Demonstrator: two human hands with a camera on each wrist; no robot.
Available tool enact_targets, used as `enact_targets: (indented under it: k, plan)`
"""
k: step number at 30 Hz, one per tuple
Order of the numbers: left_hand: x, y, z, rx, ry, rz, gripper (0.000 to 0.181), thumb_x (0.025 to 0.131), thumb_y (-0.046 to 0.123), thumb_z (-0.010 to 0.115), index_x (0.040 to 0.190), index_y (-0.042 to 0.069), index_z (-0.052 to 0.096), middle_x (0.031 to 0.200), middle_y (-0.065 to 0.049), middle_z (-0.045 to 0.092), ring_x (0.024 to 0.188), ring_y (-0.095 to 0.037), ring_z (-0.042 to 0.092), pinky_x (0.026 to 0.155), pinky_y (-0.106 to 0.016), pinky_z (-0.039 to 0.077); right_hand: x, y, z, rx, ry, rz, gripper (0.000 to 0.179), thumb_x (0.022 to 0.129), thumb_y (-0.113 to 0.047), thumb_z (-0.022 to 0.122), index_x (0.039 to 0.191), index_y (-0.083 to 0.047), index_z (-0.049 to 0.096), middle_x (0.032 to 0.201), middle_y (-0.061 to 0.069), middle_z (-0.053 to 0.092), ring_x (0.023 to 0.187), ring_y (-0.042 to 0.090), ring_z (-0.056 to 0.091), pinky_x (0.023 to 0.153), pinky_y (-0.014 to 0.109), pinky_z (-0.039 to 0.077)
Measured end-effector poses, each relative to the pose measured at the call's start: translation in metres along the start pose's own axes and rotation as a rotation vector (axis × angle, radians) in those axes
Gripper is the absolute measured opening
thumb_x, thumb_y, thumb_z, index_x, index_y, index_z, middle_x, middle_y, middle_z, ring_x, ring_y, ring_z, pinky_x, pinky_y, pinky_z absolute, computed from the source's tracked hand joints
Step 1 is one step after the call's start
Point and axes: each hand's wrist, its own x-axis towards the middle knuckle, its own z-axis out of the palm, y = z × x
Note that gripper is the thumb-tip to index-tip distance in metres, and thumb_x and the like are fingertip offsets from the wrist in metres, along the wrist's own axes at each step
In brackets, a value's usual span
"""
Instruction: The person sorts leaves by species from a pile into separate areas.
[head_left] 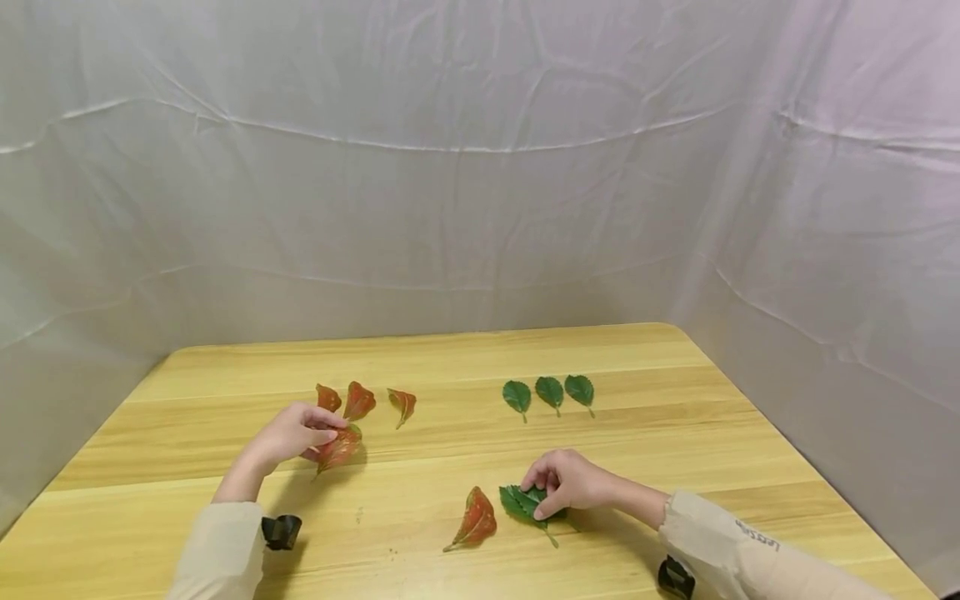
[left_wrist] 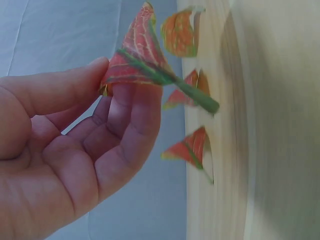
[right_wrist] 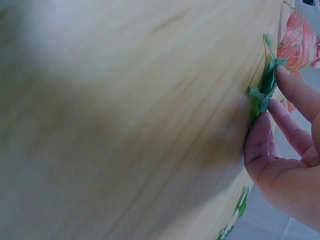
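Observation:
My left hand (head_left: 294, 435) pinches a red leaf (head_left: 342, 448) between thumb and fingers, just above the table; its green stem points away from the palm in the left wrist view. Behind it lie three smaller-looking red leaves, one of them a curled leaf (head_left: 402, 404). At the front right, my right hand (head_left: 573, 481) pinches a green leaf (head_left: 517, 502) with serrated edges, among overlapping green leaves low at the tabletop. How many leaves overlap there is partly hidden by the fingers. Just left of them lies another red leaf (head_left: 476, 518).
Three green leaves, with a middle leaf (head_left: 550, 391), lie in a row toward the back right of the wooden table (head_left: 450, 358). A grey fabric curtain (head_left: 450, 208) hangs behind the table and along its sides.

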Motion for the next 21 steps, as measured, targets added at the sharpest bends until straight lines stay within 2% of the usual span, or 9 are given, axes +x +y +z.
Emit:
enact_targets:
  k: [4, 13, 21]
  plan:
    - [-0.006, -0.005, -0.009, -0.013, 0.005, -0.008, 0.025, 0.088, -0.003, 0.048, 0.110, -0.014, 0.055, 0.099, -0.018, 0.060, 0.077, -0.019, 0.057, 0.063, -0.036, 0.050, 0.000, 0.000, 0.001, -0.010, 0.004, -0.003, 0.023, 0.067, -0.003, 0.075, 0.088, -0.001, 0.066, 0.075, 0.000, 0.051, 0.056, 0.004, 0.043, 0.055, 0.019, 0.040]
    - [-0.012, -0.018, -0.021, -0.003, -0.001, -0.046, 0.026, 0.088, -0.003, 0.050, 0.110, -0.016, 0.054, 0.099, -0.018, 0.060, 0.070, -0.018, 0.054, 0.062, -0.036, 0.049, -0.001, 0.000, 0.001, -0.008, 0.007, 0.001, 0.023, 0.067, -0.003, 0.075, 0.088, -0.001, 0.066, 0.074, 0.000, 0.050, 0.056, 0.004, 0.042, 0.054, 0.019, 0.039]
    - [-0.016, -0.025, -0.029, 0.056, -0.002, -0.088, 0.023, 0.086, -0.007, 0.049, 0.105, -0.018, 0.054, 0.085, -0.009, 0.062, 0.065, -0.016, 0.051, 0.060, -0.037, 0.049, 0.000, 0.001, 0.001, -0.007, 0.010, 0.000, 0.023, 0.066, -0.003, 0.076, 0.087, -0.002, 0.066, 0.074, -0.001, 0.051, 0.056, 0.004, 0.042, 0.054, 0.019, 0.039]
